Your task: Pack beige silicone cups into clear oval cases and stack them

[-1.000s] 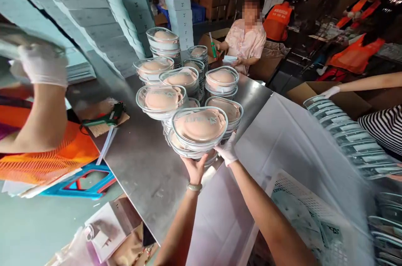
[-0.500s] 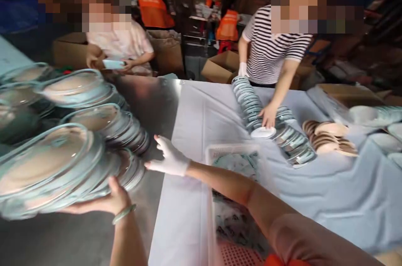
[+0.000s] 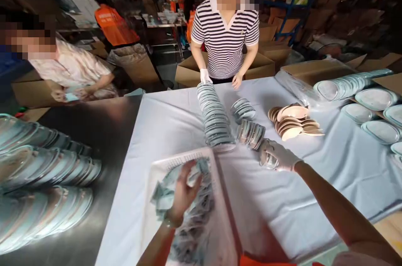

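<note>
The left hand (image 3: 184, 192) is bare, with a bangle at the wrist, and hangs palm down over a white perforated plastic basket (image 3: 176, 163). Its fingers are curled down into a heap of pale green printed packets (image 3: 166, 192), loosely closed on some of them; how many it grips cannot be told, since the hand covers them and the heap is blurred.

The right hand (image 3: 278, 156) wears a white glove, and its arm stretches forward and leftward from the lower right corner. Its fingers are wrapped round the near end of a short row of clear lids (image 3: 251, 134), which lies on its side on the white tablecloth (image 3: 314, 182). The row's long axis runs away from this hand, up and to the left, and the lids stand on edge.

Just left of the right hand, a longer row of clear lids (image 3: 213, 115) runs straight away from both hands towards a person in a striped shirt (image 3: 224, 35), whose gloved hand (image 3: 204, 75) rests at its far end. Beyond the right hand lie tan oval pads (image 3: 292, 121), fanned out. Well left of the left hand, stacked filled trays (image 3: 40, 182) are smeared by motion and cut off at the frame edge.
</note>
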The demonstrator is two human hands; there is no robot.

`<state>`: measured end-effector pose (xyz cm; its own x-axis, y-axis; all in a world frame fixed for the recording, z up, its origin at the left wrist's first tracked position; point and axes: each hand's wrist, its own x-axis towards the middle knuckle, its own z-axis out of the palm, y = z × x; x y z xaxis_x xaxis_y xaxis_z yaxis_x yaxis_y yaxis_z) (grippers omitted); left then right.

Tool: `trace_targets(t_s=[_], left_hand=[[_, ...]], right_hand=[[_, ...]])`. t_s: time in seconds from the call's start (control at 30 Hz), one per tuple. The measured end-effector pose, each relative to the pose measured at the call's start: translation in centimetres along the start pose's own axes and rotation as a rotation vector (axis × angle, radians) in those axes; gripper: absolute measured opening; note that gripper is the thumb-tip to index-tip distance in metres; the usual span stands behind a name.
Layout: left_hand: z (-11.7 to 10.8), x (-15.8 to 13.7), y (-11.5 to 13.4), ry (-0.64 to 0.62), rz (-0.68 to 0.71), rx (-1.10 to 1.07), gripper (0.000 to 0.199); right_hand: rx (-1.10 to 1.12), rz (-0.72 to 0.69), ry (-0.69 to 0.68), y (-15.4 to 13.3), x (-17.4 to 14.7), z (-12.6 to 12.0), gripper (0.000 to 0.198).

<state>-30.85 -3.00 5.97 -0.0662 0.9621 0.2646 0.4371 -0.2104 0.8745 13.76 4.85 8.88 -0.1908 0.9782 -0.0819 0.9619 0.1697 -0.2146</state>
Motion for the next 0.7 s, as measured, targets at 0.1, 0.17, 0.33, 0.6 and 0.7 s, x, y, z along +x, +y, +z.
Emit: trace_targets(t_s=[0.1, 0.17, 0.33, 0.6, 0.7], left_hand=[[12.9, 4.1, 4.6, -0.27, 0.128, -0.016, 0.055], [20.7, 7.8, 6.9, -0.329, 0.095, 0.041, 0.064], [33.2, 17.3, 9.7, -0.257, -0.377, 0.422, 0.077], [36.0, 16.0, 8.8, -0.375, -0.282, 0.61, 0.059], [37.0, 13.4, 9.7, -0.408, -0.238, 0.649, 0.072]], right_hand=[[-0.22, -0.094, -0.177, 4.1, 1.5, 0.5, 0.059], [-0.248, -0.068, -0.167, 5.2, 2.3, 1.4, 0.063], [0.268, -0.084, 0.041, 7.7, 3.6, 2.9, 0.051], [0.399, -0.128, 0.203, 13.3, 24.8, -2.9, 0.055], [0.381, -0.218, 0.088, 10.4, 32.3, -3.3, 0.072]])
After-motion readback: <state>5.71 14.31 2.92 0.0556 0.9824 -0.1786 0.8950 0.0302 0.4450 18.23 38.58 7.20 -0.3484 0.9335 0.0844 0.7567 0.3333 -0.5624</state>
